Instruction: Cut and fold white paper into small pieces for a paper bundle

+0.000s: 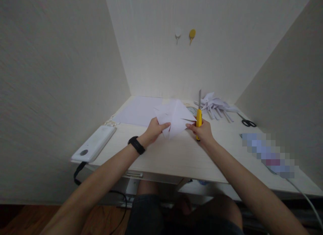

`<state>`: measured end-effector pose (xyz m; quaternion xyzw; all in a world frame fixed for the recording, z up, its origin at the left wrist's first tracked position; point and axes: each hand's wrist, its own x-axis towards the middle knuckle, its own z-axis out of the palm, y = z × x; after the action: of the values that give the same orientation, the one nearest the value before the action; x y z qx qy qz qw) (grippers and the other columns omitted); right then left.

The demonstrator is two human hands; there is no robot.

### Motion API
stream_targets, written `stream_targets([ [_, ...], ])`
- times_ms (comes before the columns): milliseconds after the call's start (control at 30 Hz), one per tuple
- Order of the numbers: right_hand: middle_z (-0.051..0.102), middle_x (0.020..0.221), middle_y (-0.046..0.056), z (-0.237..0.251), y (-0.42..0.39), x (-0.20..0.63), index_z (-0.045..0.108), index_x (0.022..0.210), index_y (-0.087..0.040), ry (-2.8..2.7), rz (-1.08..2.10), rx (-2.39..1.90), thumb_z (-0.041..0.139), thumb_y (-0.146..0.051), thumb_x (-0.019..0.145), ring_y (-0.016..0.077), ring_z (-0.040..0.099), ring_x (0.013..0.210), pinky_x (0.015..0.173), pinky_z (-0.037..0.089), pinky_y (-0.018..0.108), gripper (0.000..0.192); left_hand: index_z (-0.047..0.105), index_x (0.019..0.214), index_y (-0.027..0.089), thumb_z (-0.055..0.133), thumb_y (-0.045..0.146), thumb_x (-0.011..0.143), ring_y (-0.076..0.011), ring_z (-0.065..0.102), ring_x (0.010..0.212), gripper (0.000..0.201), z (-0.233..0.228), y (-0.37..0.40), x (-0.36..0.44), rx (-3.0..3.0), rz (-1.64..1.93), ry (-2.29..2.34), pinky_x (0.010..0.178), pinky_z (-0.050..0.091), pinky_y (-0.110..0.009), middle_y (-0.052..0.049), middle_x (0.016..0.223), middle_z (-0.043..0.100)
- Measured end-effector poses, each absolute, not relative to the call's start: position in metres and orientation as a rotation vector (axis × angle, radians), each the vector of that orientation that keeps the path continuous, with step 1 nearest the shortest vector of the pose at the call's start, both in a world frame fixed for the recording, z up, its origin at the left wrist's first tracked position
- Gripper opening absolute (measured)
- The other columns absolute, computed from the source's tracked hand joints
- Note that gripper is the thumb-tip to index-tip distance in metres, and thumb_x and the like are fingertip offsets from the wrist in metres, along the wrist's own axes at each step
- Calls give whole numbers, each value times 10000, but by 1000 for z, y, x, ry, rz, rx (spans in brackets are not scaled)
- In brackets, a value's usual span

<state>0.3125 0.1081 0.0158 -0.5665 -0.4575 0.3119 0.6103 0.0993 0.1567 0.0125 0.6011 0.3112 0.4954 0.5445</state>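
Observation:
A square sheet of white paper (178, 117) with cut slits is held up just above the desk. My left hand (154, 130) pinches its left side, the thumb lying on top. Between my right hand's (203, 131) fingers a yellow utility knife (199, 120) stands upright, its blade out and pointing away from me. The right thumb and fingertips also grip the paper's right edge, near a slit. Part of the paper's underside and the curled fingers is hidden.
White paper sheets (137, 110) lie at the back left. Folded paper pinwheels (215, 103) are piled at the back right, near black-handled scissors (248, 123). A white device (94, 144) sits at the left edge, and a blurred-out object (267, 156) with a cable lies right.

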Motion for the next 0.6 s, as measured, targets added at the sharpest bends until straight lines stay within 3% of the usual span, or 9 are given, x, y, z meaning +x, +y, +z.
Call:
stream_targets([
  [133,545,593,-44,15,108,313,607,777,-157,-1028,730,-1331,851,-420,464,85,415,469,424,327,239,476,660,910,97,825,270,620,-185,650,752,376,13,156,99,1371,1131,722,697,520,-311,-95,884,715],
  [400,536,551,-39,17,107,313,560,645,-178,-1061,745,-1369,852,-430,466,94,424,471,432,327,247,425,665,1042,132,792,195,627,-224,675,880,438,22,147,100,1173,1086,706,774,536,-355,-115,1066,716],
  [600,557,601,-36,17,106,313,570,684,-173,-1068,746,-1346,846,-390,482,87,430,482,442,328,240,406,687,1057,113,806,199,607,-249,674,967,474,19,148,100,1225,1123,737,854,533,-383,-139,1132,710],
])
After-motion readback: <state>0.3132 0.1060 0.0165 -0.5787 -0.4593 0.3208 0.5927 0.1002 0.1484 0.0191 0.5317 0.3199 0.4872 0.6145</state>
